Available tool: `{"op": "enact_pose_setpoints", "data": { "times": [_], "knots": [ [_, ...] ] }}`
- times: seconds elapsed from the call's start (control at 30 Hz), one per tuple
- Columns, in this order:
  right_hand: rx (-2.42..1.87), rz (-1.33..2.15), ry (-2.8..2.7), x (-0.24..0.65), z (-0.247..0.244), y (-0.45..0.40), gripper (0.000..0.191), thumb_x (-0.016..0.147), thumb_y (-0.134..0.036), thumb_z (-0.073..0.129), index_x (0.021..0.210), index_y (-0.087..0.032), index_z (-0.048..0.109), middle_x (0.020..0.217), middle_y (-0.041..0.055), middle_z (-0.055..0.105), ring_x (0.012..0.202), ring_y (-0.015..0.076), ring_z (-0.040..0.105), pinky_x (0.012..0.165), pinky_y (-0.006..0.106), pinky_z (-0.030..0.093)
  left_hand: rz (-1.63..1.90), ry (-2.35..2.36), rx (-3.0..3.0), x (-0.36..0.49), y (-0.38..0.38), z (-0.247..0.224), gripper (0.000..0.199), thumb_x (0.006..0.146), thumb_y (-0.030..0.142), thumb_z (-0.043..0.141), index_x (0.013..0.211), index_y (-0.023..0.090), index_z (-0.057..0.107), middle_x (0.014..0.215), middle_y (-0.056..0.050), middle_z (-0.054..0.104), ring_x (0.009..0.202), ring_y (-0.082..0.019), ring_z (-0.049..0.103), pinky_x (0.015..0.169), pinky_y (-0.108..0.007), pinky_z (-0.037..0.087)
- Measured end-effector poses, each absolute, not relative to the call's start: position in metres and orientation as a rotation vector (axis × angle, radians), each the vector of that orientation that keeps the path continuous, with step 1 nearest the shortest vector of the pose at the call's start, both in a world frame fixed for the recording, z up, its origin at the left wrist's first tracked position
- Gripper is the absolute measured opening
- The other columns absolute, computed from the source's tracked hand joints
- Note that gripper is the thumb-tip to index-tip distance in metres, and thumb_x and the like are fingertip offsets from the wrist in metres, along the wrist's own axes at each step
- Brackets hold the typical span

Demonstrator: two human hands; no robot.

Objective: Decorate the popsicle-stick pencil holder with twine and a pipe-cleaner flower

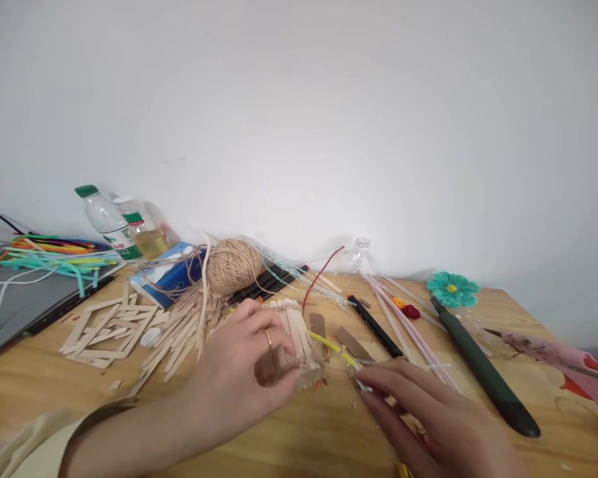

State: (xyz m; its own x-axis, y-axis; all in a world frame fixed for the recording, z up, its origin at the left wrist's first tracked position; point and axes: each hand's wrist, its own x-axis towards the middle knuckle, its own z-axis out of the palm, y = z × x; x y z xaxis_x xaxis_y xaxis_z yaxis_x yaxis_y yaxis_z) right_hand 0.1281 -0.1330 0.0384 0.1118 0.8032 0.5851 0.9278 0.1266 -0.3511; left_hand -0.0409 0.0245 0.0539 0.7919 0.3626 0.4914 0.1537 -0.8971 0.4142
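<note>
My left hand (252, 358), with a ring on one finger, curls around a small holder of wooden craft sticks (294, 328). Twine bands run near the holder's top and bottom, and its near side is partly behind my fingers. A thin yellow strip, seemingly a pipe cleaner (329, 342), arcs from the holder toward my right hand (423, 405). Thumb and fingers of that hand are pinched on the strip's end, beside a clear, silvery bit (361, 384) too small to name. Something yellow (402, 470) shows beneath my right palm.
Loose craft sticks (179, 332) lie left, before a twine ball (233, 265) and a blue packet (172, 272). A black marker (375, 325), a dark green-handled tool (488, 372), a teal flower (452, 289) and a pink glue gun (563, 355) lie right. Bottles (109, 222) stand by the wall.
</note>
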Motion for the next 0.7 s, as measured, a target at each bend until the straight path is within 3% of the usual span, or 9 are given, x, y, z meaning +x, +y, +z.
{"op": "enact_pose_setpoints", "data": {
  "times": [0.2,0.7],
  "knots": [
    [-1.59,0.055,-1.552,0.112,0.038,-0.087,0.019,0.084,-0.01,0.051,0.095,-0.019,0.064,0.084,0.0038,0.068,0.067,0.0132,0.065,0.059,0.022,0.054,0.85,0.399,2.537,-0.034,0.024,0.049,0.013,0.066,0.005,0.062,0.068,0.018,0.058,0.071,0.0,0.059,0.073,-0.016,0.046,0.066,-0.03,0.038],
    [-1.46,0.539,-1.459,0.115,0.027,-0.081,0.017,0.079,-0.007,0.05,0.081,-0.018,0.063,0.075,0.0015,0.063,0.068,0.0118,0.06,0.061,0.021,0.048,0.837,0.368,2.431,-0.032,0.025,0.047,0.017,0.066,0.002,0.058,0.068,0.018,0.053,0.068,0.004,0.056,0.068,-0.012,0.047,0.064,-0.027,0.037]
  ]
}}
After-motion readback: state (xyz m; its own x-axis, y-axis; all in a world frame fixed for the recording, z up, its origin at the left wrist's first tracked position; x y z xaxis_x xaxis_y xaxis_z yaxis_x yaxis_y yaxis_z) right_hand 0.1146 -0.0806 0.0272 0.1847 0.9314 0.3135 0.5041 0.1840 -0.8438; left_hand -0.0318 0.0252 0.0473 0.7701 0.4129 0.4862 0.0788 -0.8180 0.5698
